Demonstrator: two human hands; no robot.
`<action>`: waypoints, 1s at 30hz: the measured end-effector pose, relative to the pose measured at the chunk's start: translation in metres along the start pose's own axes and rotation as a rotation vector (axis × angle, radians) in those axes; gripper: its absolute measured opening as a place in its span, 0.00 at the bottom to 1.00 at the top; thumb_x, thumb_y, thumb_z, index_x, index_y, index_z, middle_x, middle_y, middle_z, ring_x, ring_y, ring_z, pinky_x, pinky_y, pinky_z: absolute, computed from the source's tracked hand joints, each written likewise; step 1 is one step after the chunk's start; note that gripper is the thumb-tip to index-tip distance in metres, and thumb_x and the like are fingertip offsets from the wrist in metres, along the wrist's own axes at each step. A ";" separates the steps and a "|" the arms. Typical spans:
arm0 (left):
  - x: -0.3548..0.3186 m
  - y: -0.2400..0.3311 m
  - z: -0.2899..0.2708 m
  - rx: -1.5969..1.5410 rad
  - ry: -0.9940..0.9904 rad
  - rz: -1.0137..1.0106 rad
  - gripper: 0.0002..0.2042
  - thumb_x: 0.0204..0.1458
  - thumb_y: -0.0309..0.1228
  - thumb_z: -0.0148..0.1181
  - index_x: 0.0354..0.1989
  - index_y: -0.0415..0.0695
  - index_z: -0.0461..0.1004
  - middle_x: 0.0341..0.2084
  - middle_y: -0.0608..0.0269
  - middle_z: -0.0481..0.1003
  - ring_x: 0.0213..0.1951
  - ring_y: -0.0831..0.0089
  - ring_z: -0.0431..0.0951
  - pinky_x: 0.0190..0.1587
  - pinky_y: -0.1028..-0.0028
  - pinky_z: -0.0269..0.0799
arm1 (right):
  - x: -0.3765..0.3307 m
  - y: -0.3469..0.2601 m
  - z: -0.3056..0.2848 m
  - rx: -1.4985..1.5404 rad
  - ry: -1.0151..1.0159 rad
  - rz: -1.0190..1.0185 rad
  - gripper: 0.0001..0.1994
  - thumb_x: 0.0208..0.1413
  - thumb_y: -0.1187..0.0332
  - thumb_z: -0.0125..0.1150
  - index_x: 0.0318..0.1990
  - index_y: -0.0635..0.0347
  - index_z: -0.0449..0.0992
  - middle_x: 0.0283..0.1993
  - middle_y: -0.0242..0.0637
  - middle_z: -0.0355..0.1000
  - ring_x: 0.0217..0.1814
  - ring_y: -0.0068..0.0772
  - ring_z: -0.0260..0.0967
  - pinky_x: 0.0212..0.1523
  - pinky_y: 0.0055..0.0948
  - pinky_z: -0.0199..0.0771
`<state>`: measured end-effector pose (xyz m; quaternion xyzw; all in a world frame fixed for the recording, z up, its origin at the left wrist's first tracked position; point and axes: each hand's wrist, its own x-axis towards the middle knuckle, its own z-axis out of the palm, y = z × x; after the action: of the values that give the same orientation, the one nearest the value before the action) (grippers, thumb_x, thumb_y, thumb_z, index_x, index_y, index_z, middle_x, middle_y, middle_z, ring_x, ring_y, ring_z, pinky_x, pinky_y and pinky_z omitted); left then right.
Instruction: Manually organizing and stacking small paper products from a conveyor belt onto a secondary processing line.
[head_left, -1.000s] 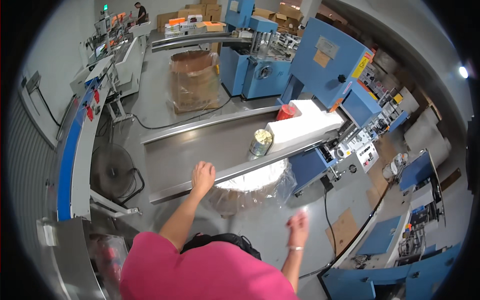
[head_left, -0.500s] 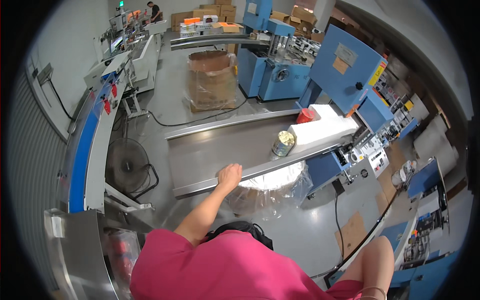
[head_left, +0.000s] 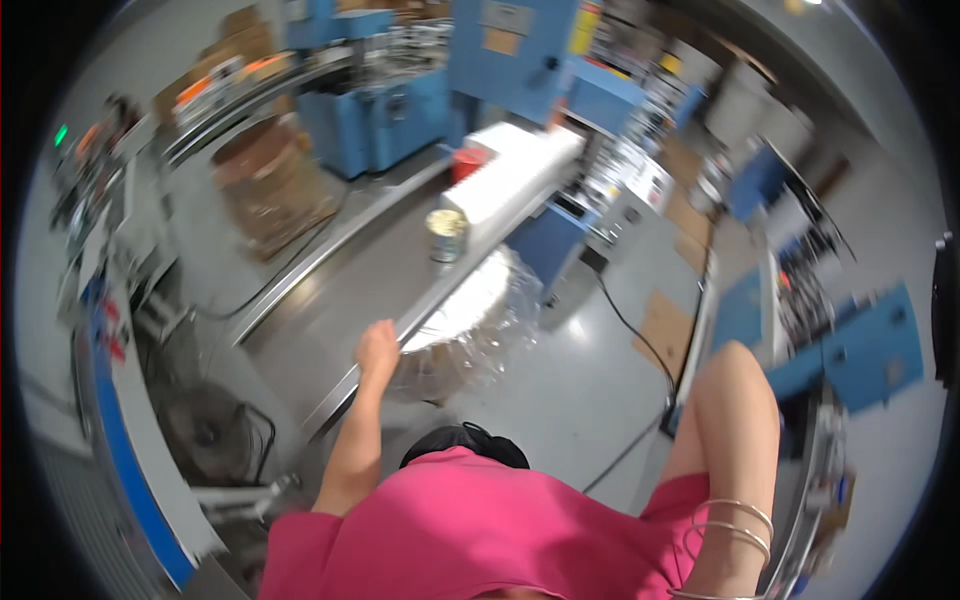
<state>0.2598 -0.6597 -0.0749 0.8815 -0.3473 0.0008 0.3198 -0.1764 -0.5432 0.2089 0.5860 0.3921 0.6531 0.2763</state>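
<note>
My left hand [head_left: 378, 347] is at the near rim of a long metal trough [head_left: 318, 275], its fingers curled over the edge. Farther along the trough stands a patterned tin can [head_left: 446, 240] with pale yellowish contents at its top. The can is beside a long white block [head_left: 515, 185], and a red container [head_left: 468, 163] sits at that block's far side. Below the near rim, a clear plastic bag [head_left: 500, 345] surrounds something white and shiny. My right arm is bent, with bracelets near the wrist; the right hand lies outside the picture.
A large plastic-lined carton [head_left: 270, 190] stands on the floor beyond the trough. Blue machines [head_left: 400, 120] are at the back. A floor fan [head_left: 205, 430] and a blue-belted conveyor [head_left: 125, 450] are at left. A black cable [head_left: 635, 330] crosses the floor at right.
The view has swung right, so the trough and machines appear farther left and tilted, with blur. My left hand remains at the trough's rim. More of my right arm and bracelets shows.
</note>
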 end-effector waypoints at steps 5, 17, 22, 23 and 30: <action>-0.008 -0.033 -0.009 0.041 0.029 -0.023 0.15 0.59 0.38 0.44 0.30 0.40 0.73 0.31 0.48 0.74 0.36 0.47 0.73 0.36 0.51 0.68 | -0.001 0.056 0.087 0.158 0.019 -0.065 0.10 0.55 0.70 0.51 0.39 0.62 0.77 0.35 0.31 0.77 0.39 0.32 0.74 0.44 0.42 0.72; -0.011 -0.029 -0.009 0.024 -0.017 -0.032 0.16 0.59 0.39 0.43 0.29 0.40 0.72 0.32 0.49 0.74 0.34 0.46 0.74 0.34 0.51 0.68 | 0.006 0.072 0.110 0.152 0.153 -0.068 0.07 0.52 0.75 0.51 0.36 0.64 0.76 0.34 0.31 0.75 0.38 0.30 0.73 0.33 0.34 0.72; -0.013 -0.026 -0.012 0.047 0.010 -0.029 0.16 0.59 0.39 0.44 0.30 0.40 0.73 0.32 0.49 0.74 0.35 0.46 0.73 0.35 0.52 0.68 | 0.000 0.073 0.098 0.192 0.158 -0.045 0.07 0.52 0.75 0.52 0.36 0.64 0.76 0.33 0.31 0.75 0.37 0.30 0.73 0.33 0.34 0.72; -0.013 -0.027 -0.011 0.049 0.008 -0.024 0.16 0.59 0.39 0.44 0.30 0.40 0.73 0.32 0.49 0.74 0.35 0.46 0.73 0.35 0.52 0.68 | -0.003 0.073 0.094 0.193 0.159 -0.040 0.07 0.52 0.75 0.52 0.36 0.64 0.76 0.33 0.31 0.75 0.37 0.30 0.73 0.33 0.34 0.72; -0.012 -0.021 -0.012 0.008 0.098 -0.090 0.16 0.58 0.41 0.46 0.28 0.41 0.73 0.29 0.49 0.75 0.34 0.47 0.74 0.34 0.54 0.67 | -0.033 0.079 0.034 0.213 0.176 -0.025 0.07 0.52 0.76 0.52 0.36 0.63 0.76 0.33 0.30 0.75 0.37 0.29 0.72 0.33 0.34 0.72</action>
<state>0.2658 -0.6341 -0.0802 0.8964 -0.2914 0.0311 0.3325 -0.1303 -0.6069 0.2575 0.5475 0.4892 0.6532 0.1852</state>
